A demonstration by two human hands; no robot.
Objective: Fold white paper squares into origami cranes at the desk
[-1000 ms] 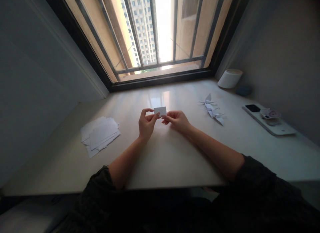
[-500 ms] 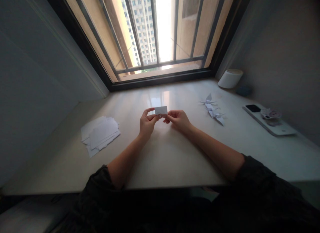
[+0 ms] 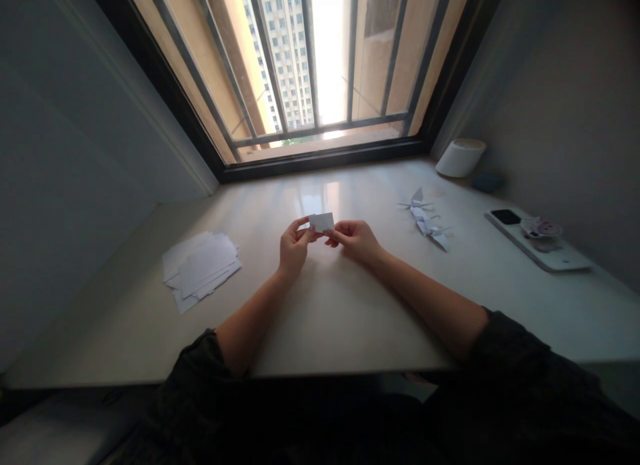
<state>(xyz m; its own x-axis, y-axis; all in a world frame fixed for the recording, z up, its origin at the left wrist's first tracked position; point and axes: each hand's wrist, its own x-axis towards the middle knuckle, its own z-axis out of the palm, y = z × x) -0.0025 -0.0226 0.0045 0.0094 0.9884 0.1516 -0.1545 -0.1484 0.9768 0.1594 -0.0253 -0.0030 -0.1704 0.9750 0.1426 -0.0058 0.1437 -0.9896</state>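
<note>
A small white folded piece of paper (image 3: 321,222) is held up above the middle of the white ledge. My left hand (image 3: 295,243) pinches its left side between thumb and fingers. At the lower right corner, my right hand (image 3: 356,237) grips it with thumb and bent fingers. The fingertips behind the paper are partly hidden. To the right lie several folded paper cranes (image 3: 424,221) in a row. A loose stack of white paper sheets (image 3: 206,265) rests to the left of my left hand.
A phone (image 3: 543,242) with a round grip on its back lies at the right. Behind it, a white cylindrical object (image 3: 461,157) stands by the wall, near a small dark blue item (image 3: 487,181). The barred window (image 3: 320,128) borders the ledge's far side.
My left thumb has shifted slightly left along the paper's lower edge. The paper has tilted a little, and more of its lower edge shows. My right hand has hardly moved.
</note>
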